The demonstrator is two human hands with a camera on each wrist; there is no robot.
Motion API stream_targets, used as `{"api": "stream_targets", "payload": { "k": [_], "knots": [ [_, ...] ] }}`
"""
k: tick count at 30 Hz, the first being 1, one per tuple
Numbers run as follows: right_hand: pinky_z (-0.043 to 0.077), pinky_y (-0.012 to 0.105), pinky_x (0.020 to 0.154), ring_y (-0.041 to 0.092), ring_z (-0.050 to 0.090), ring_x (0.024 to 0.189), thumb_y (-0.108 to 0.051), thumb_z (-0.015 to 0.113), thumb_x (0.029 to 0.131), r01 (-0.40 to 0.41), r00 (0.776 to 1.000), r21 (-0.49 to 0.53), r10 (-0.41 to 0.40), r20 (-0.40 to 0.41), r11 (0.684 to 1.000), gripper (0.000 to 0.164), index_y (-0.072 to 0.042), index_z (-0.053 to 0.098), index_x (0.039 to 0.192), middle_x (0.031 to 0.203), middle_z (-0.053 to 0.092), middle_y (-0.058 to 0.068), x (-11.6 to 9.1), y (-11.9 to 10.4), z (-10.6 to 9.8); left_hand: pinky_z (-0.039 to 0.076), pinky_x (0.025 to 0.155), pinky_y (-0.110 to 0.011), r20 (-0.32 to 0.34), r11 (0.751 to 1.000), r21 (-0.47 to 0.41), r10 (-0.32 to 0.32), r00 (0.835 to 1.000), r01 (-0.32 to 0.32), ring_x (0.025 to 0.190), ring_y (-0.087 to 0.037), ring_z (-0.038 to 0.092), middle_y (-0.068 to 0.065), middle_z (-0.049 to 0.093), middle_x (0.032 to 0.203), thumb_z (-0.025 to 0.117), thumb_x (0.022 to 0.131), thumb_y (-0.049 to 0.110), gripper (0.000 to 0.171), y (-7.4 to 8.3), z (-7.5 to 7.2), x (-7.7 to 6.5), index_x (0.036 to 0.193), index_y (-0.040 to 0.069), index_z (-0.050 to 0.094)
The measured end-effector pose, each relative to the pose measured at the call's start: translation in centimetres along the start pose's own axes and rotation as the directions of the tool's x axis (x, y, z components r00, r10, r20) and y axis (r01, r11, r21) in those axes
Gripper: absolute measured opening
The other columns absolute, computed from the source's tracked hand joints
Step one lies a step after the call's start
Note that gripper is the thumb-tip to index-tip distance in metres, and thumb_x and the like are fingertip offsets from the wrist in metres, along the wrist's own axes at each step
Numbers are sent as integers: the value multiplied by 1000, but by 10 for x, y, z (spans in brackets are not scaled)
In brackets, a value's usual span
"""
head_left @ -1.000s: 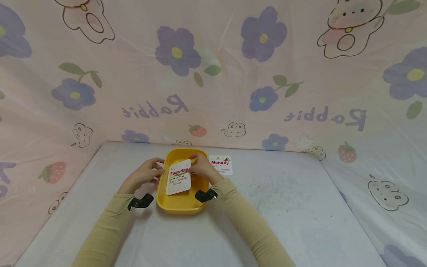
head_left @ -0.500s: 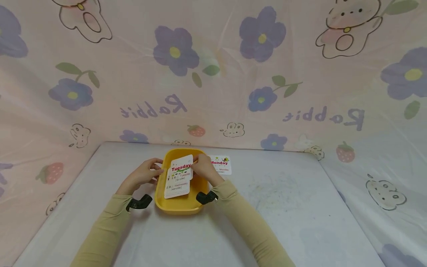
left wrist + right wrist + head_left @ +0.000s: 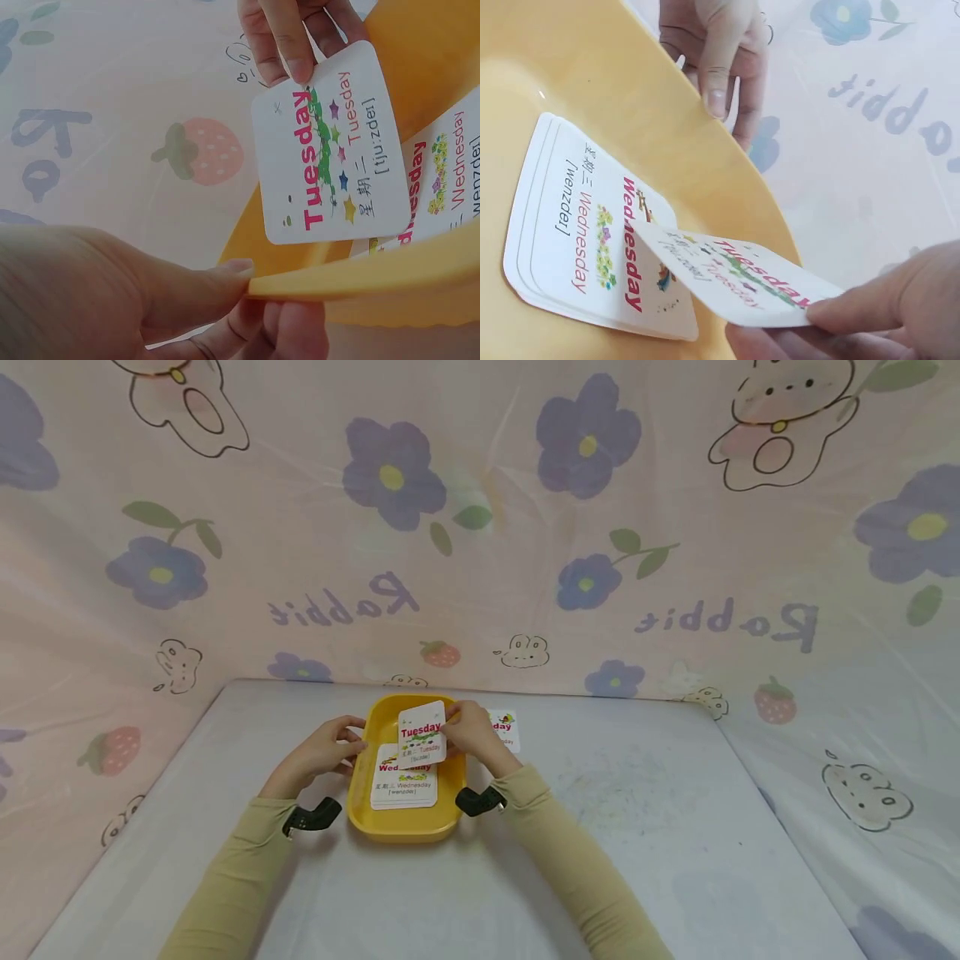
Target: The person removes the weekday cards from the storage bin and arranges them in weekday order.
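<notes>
A yellow tray (image 3: pixel 405 833) stands on the table, its left rim pinched between the thumb and fingers of my left hand (image 3: pixel 324 750). Inside it lies a small stack of cards with the Wednesday card (image 3: pixel 405 789) on top. My right hand (image 3: pixel 480 735) pinches the Tuesday card (image 3: pixel 422 735) by its right edge and holds it tilted above the stack. In the right wrist view the Tuesday card (image 3: pixel 750 281) overlaps a corner of the Wednesday card (image 3: pixel 592 225). The left wrist view shows the Tuesday card (image 3: pixel 330 150) face on, beyond the rim.
The Monday card (image 3: pixel 508 731) lies on the white table (image 3: pixel 637 827) just right of the tray, partly hidden by my right hand. A patterned curtain (image 3: pixel 480 568) rises behind the table's back edge. Each wrist wears a black camera mount (image 3: pixel 313 817).
The Tuesday card has come off the stack and moved up and to the right with my right hand, uncovering the Wednesday card. My left hand has stayed on the tray's rim.
</notes>
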State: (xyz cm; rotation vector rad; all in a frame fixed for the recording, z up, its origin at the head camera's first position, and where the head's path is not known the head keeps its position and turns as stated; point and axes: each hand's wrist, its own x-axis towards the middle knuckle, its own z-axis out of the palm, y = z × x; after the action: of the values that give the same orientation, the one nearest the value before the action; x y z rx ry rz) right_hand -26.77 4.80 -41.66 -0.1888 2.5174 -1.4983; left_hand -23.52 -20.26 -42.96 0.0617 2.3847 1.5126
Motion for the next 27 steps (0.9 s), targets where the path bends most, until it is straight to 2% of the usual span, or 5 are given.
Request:
{"api": "stream_targets", "payload": {
  "k": [6, 13, 18, 27],
  "knots": [
    [57, 39, 60, 23, 67, 64, -1, 61, 90, -36, 999, 75, 33, 31, 997, 20, 4, 54, 108, 86, 64, 16, -2, 1, -6, 56, 67, -35, -4, 1000, -1, 1, 1000, -1, 77, -23, 59, -21, 54, 105, 53, 98, 7, 45, -2, 0, 0, 139, -2, 36],
    [56, 32, 57, 24, 68, 68, -3, 61, 91, -68, 996, 123, 60, 67, 990, 21, 4, 53, 110, 87, 67, 16, -5, 2, -12, 56, 67, -35, -6, 1000, 0, 2, 1000, -2, 77, -25, 58, -23, 53, 107, 53, 98, 8, 46, -3, 1, 1, 139, -1, 36],
    [56, 34, 58, 23, 67, 68, -2, 60, 91, -73, 995, 153, 62, 78, 985, 21, 4, 54, 111, 87, 68, 16, -9, 0, -21, 56, 68, -36, -6, 1000, 0, 0, 1000, 0, 77, -25, 58, -24, 53, 108, 53, 98, 7, 45, -3, 1, 2, 139, -2, 36],
    [54, 44, 78, 26, 66, 78, -5, 57, 93, -55, 999, 194, 54, 8, 979, 27, 4, 54, 118, 94, 68, 16, -7, 10, -52, 56, 67, -35, -6, 1000, 12, 7, 1000, -7, 77, -24, 57, -23, 54, 106, 53, 98, 7, 45, -2, 2, 1, 139, -2, 36]
  ]
}}
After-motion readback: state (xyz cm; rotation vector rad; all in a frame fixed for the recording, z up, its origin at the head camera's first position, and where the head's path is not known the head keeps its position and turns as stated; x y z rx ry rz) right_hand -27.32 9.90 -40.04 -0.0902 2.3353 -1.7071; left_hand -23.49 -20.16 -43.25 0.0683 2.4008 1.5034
